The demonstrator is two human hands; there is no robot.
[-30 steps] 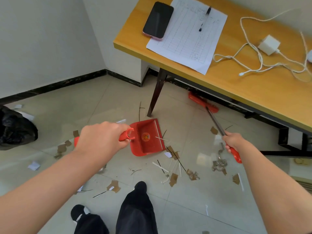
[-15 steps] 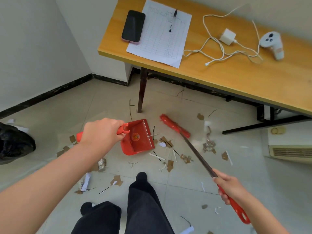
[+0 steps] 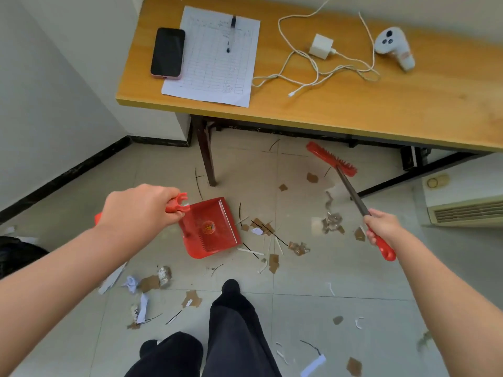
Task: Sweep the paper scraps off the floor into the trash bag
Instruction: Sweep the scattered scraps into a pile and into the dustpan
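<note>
Two hands: left hand (image 3: 138, 210) grips red plastic dustpan (image 3: 209, 227) handle; right hand (image 3: 381, 227) grips red-bristled broom (image 3: 332, 159) shaft.
Scraps: brown and white paper scraps (image 3: 261, 229) — likely light, flimsy — strewn on floor (image 3: 362, 268) beside pan.
Bag: black trash bag (image 3: 16, 254) — far left.

We note a red plastic dustpan (image 3: 215, 240) with a yellow emblem, a red-bristled broom (image 3: 330, 159) on a dark shaft, brown cardboard and white paper scraps (image 3: 273, 263) over pale beige floor tiles (image 3: 340, 273), and a white grid-ruled sheet (image 3: 212, 72) on the honey-yellow wooden worktop (image 3: 408, 99).

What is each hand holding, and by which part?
The left hand holds the red dustpan by its handle; the right hand holds the broom at the red end of its long handle.
</note>
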